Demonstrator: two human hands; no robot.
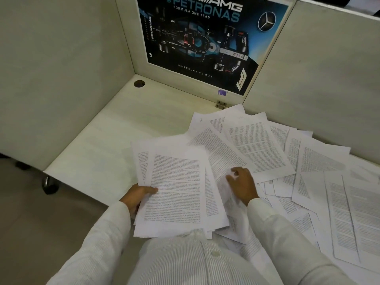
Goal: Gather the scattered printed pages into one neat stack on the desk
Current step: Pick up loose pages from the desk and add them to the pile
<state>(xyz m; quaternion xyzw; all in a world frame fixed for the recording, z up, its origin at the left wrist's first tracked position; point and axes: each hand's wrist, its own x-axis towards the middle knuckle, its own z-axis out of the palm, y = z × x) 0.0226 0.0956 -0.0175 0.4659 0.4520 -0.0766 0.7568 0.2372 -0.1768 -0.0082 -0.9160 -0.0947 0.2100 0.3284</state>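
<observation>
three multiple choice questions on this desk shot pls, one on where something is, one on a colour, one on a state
1. Where do the loose pages mostly lie?
A. on the right part of the desk
B. on the floor
C. pinned to the wall

2. What colour are the sleeves?
A. red
B. white
C. black

3. What is the left hand doing?
A. resting flat on the desk
B. holding a pen
C. holding a bundle of pages

Answers:
1 A: the sheets fan out over the desk's right side, some under the right hand.
2 B: both sleeves are white with fine stripes.
3 C: its thumb lies on top of the bundle, its grip at the left edge.
</observation>
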